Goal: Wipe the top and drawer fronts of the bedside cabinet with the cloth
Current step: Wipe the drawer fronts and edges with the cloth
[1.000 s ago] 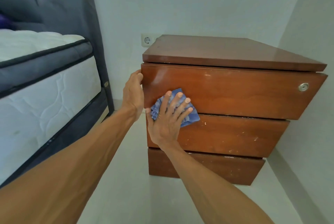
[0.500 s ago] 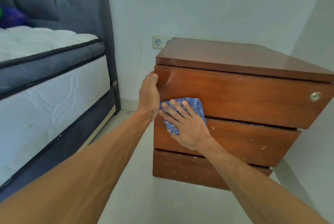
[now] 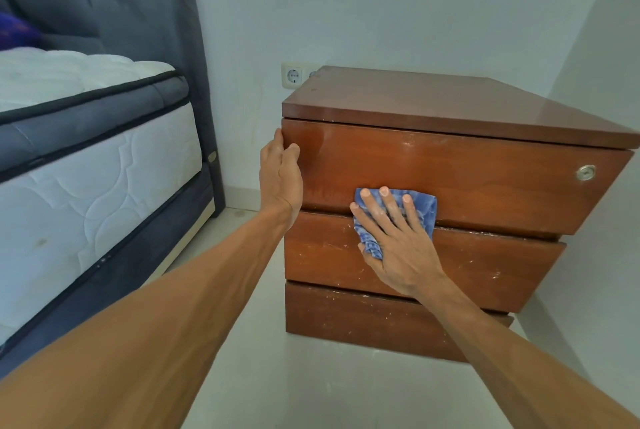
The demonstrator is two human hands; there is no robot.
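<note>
A brown wooden bedside cabinet (image 3: pixel 450 106) with three drawer fronts stands in the room's corner. The top drawer front (image 3: pixel 467 172) carries a round metal lock (image 3: pixel 586 172) at its right end. My right hand (image 3: pixel 398 245) lies flat with straight fingers on a blue cloth (image 3: pixel 424 209), pressing it over the seam between the top and the middle drawer front (image 3: pixel 485 266). My left hand (image 3: pixel 280 176) grips the left edge of the top drawer front, thumb on the front face. White specks mark the two lower fronts.
A bed with a white and grey mattress (image 3: pixel 86 158) and a dark headboard (image 3: pixel 138 13) stands at the left. A wall socket (image 3: pixel 293 75) sits behind the cabinet's left rear corner. Pale floor (image 3: pixel 311 387) runs between bed and cabinet; a wall closes the right side.
My right hand has slid the cloth to the right along the lower edge of the top drawer front. My left hand has stayed on the cabinet's left edge.
</note>
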